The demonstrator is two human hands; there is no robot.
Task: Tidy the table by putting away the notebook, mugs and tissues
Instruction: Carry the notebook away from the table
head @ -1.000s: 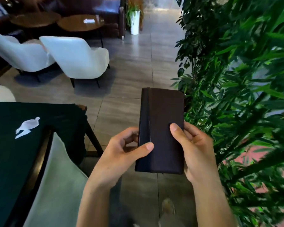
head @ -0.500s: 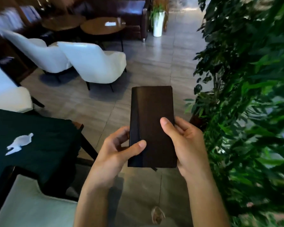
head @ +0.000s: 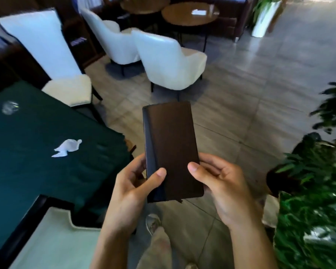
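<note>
The desk (head: 37, 171) fills the left side of the view, covered by a dark green cloth (head: 97, 133) that hangs over its right edge and near right corner. A crumpled white tissue (head: 67, 148) lies on the cloth, set in from the right edge and roughly midway along it. Toward the far left of the desk sits a small, round, pale object (head: 10, 107), too blurred to identify, well apart from the tissue. The grey tiled floor (head: 250, 105) spreads to the right of the desk; white chairs (head: 169, 63) stand on it beyond the far edge, and a pale seat (head: 56, 243) sits at the near edge.
</note>
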